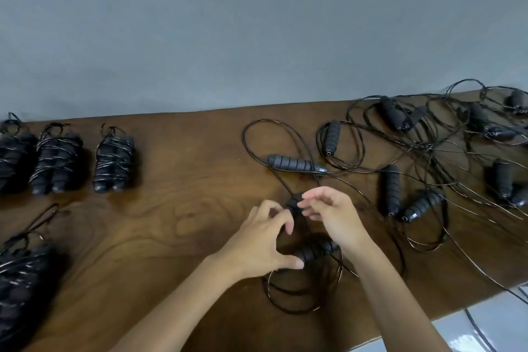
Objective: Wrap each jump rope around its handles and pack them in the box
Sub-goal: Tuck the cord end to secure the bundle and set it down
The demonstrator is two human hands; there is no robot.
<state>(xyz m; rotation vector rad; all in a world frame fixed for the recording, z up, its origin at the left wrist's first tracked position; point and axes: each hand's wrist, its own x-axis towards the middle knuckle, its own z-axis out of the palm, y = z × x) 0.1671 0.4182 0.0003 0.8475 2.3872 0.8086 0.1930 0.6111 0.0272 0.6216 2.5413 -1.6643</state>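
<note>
Both hands work one jump rope near the middle of the brown tabletop [177,208]. Left hand [261,240] has its grip curled around a black handle [310,253]; right hand [331,214] has its grip narrow, fingers bent over a second handle [293,203], hold unclear. Wrapped rope bundles [114,164] lie far left. Loose tangled ropes [423,151] spread far right.

From my feed I see two bare forearms coming up from the bottom edge, with no sleeves, cuffs or gloves on them. The left hand [261,237] and the right hand [333,216] are both uncovered, and I can make out no ring, watch or band on the fingers or wrists. The nails look short and unpainted, though motion blur softens the fingertips.
</note>
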